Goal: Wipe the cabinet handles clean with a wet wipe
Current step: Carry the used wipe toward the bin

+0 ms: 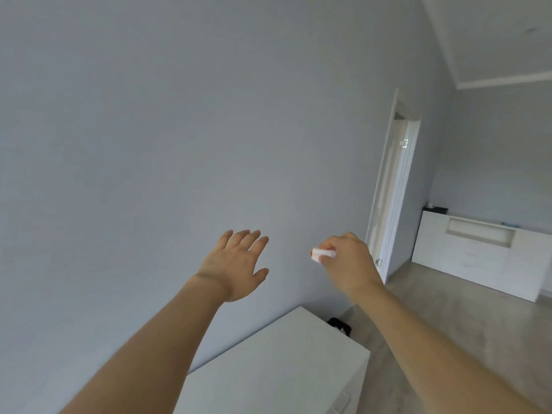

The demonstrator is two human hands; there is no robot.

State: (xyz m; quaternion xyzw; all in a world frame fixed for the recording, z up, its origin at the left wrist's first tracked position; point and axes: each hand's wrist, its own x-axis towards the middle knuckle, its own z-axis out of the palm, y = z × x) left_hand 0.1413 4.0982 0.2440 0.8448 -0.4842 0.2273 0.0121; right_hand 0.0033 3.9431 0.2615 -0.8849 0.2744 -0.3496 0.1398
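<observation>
Right hand pinches a small white wad, likely the wet wipe, left hand spread and free; both are raised well above the cabinet, so a loose pinch risks a drop.

I see the left hand spread flat and the right hand gripping a white packet, above the cabinet.

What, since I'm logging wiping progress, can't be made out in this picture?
- White item in the right hand: head view, fingers cover most of it, motion-blurred; wipe or pack unclear.
- White cabinet front and handles: steeply foreshortened, cut by the bottom edge.
- Dark object behind the cabinet: partly hidden by its corner.
- Small items on the far counter: too small.
</observation>
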